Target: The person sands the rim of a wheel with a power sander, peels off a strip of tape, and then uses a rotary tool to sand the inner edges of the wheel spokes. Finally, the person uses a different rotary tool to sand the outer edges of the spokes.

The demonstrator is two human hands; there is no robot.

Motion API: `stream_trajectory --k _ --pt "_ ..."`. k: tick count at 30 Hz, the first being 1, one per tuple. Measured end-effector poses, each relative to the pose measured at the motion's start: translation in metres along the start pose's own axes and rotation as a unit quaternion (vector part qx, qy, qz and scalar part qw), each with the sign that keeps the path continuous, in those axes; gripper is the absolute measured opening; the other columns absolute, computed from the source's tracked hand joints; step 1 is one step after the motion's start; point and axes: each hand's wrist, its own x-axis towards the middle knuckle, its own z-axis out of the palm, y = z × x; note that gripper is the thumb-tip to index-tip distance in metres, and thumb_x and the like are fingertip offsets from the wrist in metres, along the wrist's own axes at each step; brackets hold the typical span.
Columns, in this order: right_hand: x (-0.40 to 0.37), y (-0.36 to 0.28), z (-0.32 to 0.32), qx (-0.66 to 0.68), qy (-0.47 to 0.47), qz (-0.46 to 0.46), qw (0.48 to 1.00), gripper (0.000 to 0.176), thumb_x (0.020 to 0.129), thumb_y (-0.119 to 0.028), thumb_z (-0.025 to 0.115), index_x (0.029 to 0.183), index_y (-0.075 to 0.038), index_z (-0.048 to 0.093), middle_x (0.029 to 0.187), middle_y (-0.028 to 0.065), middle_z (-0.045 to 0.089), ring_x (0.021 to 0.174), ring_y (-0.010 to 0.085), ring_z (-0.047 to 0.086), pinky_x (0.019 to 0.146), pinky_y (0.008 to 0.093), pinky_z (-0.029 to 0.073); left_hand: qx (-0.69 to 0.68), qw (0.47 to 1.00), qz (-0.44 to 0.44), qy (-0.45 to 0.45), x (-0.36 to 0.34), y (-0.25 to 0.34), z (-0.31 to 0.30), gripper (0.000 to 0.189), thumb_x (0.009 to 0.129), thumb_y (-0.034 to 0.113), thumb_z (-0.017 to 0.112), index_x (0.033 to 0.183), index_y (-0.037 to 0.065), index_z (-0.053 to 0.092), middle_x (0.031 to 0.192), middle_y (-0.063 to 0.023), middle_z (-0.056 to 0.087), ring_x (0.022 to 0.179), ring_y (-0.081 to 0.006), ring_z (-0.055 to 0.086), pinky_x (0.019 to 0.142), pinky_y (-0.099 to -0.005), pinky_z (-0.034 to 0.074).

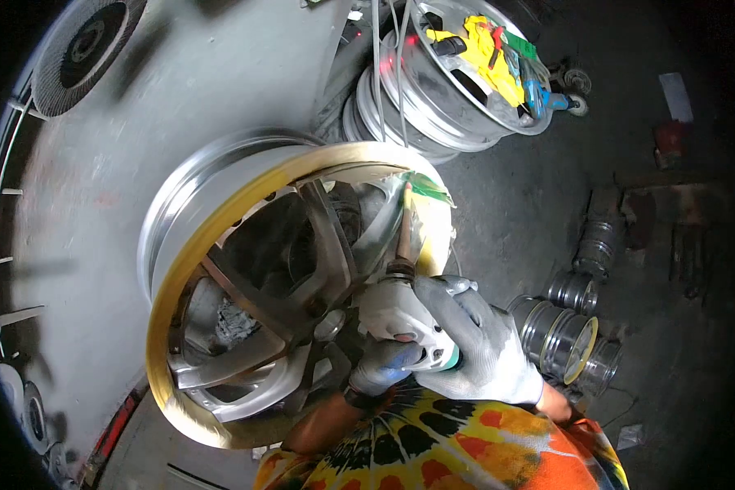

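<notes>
A large alloy wheel (249, 343) with broad spokes and a yellowish rim lip stands tilted in front of me. My right hand (482, 347), in a grey-white glove, is wrapped round the upper side of a white-bodied power grinder (392, 309). My left hand (380, 367), also gloved, grips the grinder's underside close to the spokes. A brown shaft (404, 233) runs from the grinder's dark collar toward the upper right of the rim. Its reddish tip lies near a green patch (430, 189) on the brightly lit rim.
Behind the wheel, a stack of rims (433, 98) carries a yellow cloth (494, 61) and a blue angle grinder (545, 100). More rims (557, 331) lie on the floor at right. A flap disc (90, 45) is at upper left. Cables (402, 65) hang beyond the wheel.
</notes>
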Motion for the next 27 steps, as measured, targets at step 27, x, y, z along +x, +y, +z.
stream_trajectory --k 27 --pt "-0.008 -0.003 0.007 -0.01 -0.022 0.026 0.999 0.089 0.071 -0.025 0.093 0.147 0.002 0.057 0.127 0.0238 0.066 0.103 0.0388 0.075 0.084 0.0427 0.063 0.318 0.94 0.121 -0.009 0.002 -0.007 0.025 0.075 0.087 0.023 0.084 0.152 0.008 0.048 0.15 -0.0162 0.055 0.137 -0.0275 0.055 0.118 -0.0461 0.045"
